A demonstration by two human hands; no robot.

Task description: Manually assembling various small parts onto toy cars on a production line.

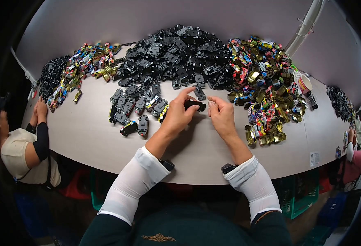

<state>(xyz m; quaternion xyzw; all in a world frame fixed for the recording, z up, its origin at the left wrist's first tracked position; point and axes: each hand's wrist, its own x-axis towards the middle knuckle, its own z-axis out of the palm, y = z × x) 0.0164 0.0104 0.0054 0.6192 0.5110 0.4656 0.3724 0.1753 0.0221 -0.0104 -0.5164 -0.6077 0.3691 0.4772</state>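
Left hand (177, 116) pinching a small black toy-car chassis (195, 105) above the table (86, 135), right hand (221, 115) with fingertips closed beside it, contents too small to tell. Best held level, steady, near assembled cars (137, 110).

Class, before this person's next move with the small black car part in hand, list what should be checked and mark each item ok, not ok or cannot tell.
1. Left hand grips the black part: ok, fingers pinch it above the table.
2. Right hand ready beside it: ok, fingertips close to the part's end; what they pinch, cannot tell.
3. Black parts pile within reach: ok.
4. Coloured shells within reach: ok, heaped at the right.
5. Finished cars set apart: ok, grouped left of the hands.
6. Part oriented correctly: cannot tell, too small.
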